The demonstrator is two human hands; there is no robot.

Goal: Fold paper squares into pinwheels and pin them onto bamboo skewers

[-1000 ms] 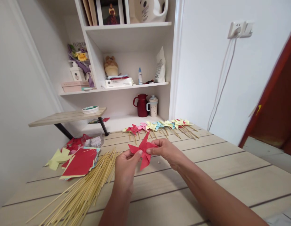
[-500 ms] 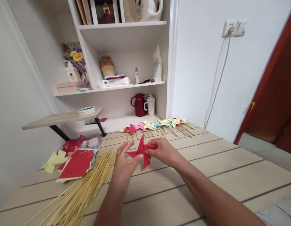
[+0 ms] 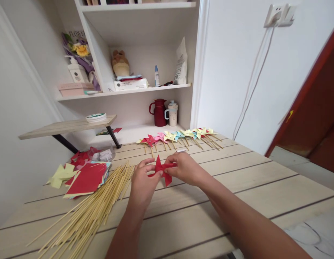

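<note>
The red pinwheel (image 3: pixel 161 169) is pinched above the table (image 3: pixel 237 187) between the left hand (image 3: pixel 142 180) and right hand (image 3: pixel 183 169), both closed on its folds, which are best kept gathered at the centre and gripped lightly.
</note>
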